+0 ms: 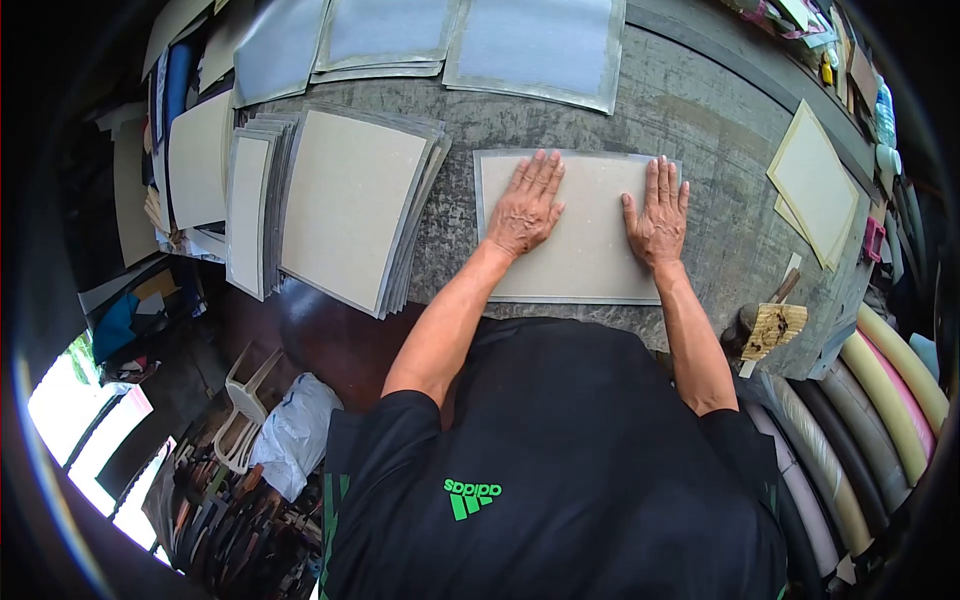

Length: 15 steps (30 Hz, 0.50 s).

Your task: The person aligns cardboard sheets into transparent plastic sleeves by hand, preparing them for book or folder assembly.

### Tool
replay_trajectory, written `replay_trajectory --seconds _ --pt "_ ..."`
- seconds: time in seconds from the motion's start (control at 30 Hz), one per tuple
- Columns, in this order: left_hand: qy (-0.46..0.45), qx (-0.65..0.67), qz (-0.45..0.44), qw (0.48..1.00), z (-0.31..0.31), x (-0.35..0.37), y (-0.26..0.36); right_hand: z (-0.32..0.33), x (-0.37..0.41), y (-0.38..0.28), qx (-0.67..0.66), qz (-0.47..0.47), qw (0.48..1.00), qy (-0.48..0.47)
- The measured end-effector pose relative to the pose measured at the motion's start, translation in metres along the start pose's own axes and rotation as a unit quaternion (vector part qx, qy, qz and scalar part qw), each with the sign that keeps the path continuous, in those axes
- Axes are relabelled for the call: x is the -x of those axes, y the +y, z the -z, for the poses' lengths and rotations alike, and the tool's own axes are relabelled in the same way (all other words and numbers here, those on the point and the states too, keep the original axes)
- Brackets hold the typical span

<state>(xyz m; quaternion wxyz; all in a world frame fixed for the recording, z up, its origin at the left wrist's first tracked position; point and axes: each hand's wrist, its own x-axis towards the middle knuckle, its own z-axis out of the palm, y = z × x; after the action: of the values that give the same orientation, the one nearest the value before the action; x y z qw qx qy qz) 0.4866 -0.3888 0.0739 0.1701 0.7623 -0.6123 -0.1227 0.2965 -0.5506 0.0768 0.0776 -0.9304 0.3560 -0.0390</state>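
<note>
A beige board [585, 255] with a thin grey border lies flat on the worn grey table, directly in front of my body. My left hand [525, 215] is pressed flat on its left part, fingers stretched out toward the far edge. On the right part rests my right hand [658, 220], also flat, its fingers pointing away from me and its thumb apart. Neither hand grips anything. To the left, a stack of similar beige boards [350, 205] with grey edges sits fanned out, beside a narrower stack [248, 205].
Bluish-grey sheets [535, 45] lie along the far side of the table [720, 210]. At right are cream boards [815, 185] and a yellowish block [772, 330] by a stick. Rolls of material [870, 420] stand lower right; a white plastic chair [245, 400] is lower left.
</note>
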Motion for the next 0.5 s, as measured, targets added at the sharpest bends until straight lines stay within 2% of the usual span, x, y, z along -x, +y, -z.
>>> replay_trajectory --seconds 0.07,0.13,0.2,0.27,0.37,0.4,0.5 --pt "0.016 0.001 0.023 1.0 0.008 0.012 -0.033 -0.004 -0.002 0.002 0.005 0.005 1.0 0.0" --pt "0.029 -0.069 0.048 0.996 0.023 0.029 -0.063 -0.008 0.003 0.003 0.035 0.003 0.999 0.003" --pt "0.014 -0.047 0.047 0.998 0.023 0.034 -0.064 -0.016 0.007 0.0 0.03 0.005 0.999 0.009" --pt "0.029 -0.085 0.057 0.994 0.018 0.029 -0.063 -0.022 0.008 -0.013 0.041 -0.025 0.999 0.008" --pt "0.037 -0.062 0.048 0.996 0.016 0.03 -0.066 -0.021 0.021 -0.088 -0.025 0.08 0.995 -0.055" --pt "0.036 -0.063 0.048 0.996 0.015 0.029 -0.067 -0.019 0.03 -0.119 0.008 0.108 0.99 -0.092" --pt "0.04 -0.05 0.04 0.997 0.01 0.03 -0.072 -0.017 0.07 -0.183 -0.02 0.161 0.978 -0.131"
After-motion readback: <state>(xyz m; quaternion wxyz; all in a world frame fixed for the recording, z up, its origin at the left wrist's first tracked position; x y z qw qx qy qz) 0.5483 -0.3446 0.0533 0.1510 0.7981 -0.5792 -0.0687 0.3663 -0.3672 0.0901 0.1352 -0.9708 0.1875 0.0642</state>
